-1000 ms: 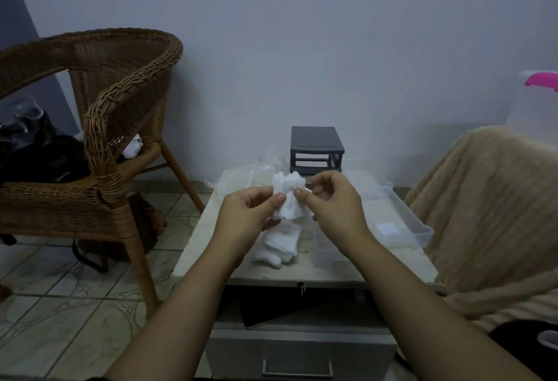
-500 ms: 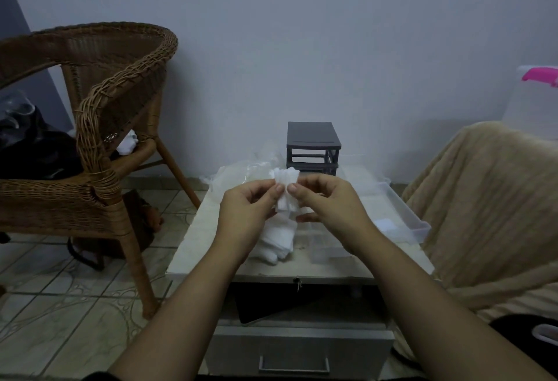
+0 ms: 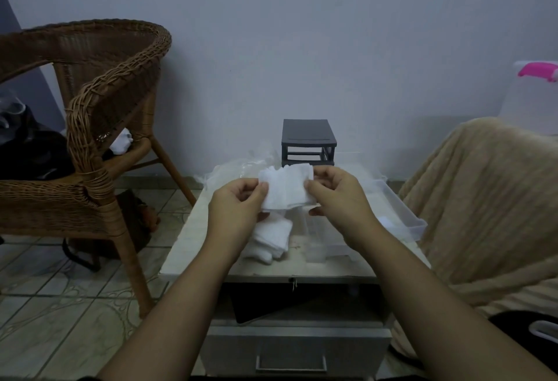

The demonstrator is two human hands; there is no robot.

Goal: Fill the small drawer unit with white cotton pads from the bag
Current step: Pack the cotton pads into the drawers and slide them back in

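A fanned stack of white cotton pads [image 3: 287, 187] is held above the small table. My left hand [image 3: 238, 208] pinches its left edge and my right hand [image 3: 338, 196] pinches its right edge. Below them a loose pile of white pads [image 3: 271, 241] lies on the table top [image 3: 187, 244]. The small dark grey drawer unit [image 3: 308, 142] stands at the table's back edge with its drawer slots empty. A crumpled clear plastic bag [image 3: 238, 169] lies behind my left hand. Clear plastic drawers [image 3: 404, 217] rest on the table's right side.
A wicker chair [image 3: 99, 126] stands to the left on the tiled floor. A seat draped in a beige blanket [image 3: 483, 205] is close on the right. A white container with a pink handle [image 3: 537, 93] sits behind it. The table has a metal drawer [image 3: 293, 350] below.
The bunched pads have been spread out sideways into a wider fan. My hands moved apart, each keeping its pinch on one edge.
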